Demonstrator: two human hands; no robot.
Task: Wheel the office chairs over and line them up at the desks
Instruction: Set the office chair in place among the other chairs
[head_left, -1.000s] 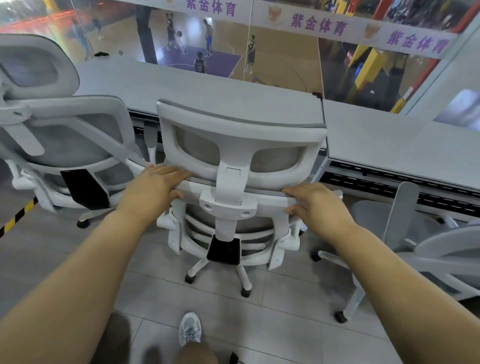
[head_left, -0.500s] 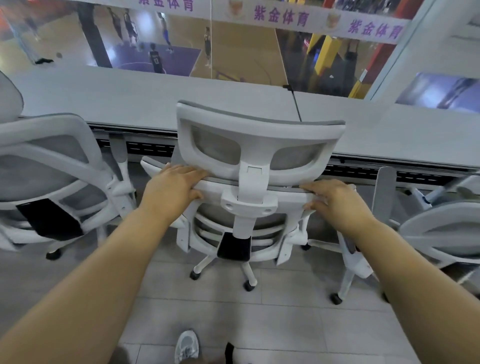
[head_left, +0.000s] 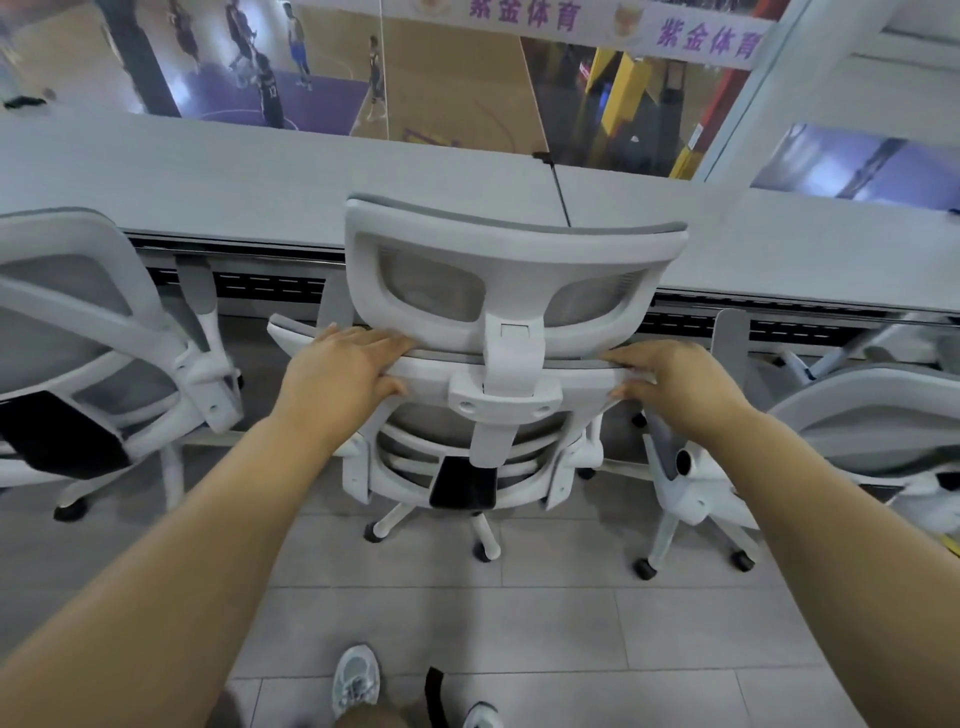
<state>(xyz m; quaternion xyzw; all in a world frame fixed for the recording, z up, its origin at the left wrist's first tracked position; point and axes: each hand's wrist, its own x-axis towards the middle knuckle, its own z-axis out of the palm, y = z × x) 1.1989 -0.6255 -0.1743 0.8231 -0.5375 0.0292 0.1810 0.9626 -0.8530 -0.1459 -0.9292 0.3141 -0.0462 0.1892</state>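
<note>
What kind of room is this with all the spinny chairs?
Probably an office or viewing room above a sports hall: white mesh office chairs stand at a long pale grey desk, and glass behind it overlooks a basketball court.

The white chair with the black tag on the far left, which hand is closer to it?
Left. The left hand grips the middle white mesh chair's back nearest that far-left chair; the right hand grips its opposite side.

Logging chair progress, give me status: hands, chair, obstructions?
Left hand and right hand grip middle office chair backrest. Chair faces desk. Neighbouring chairs close on both sides.
</note>
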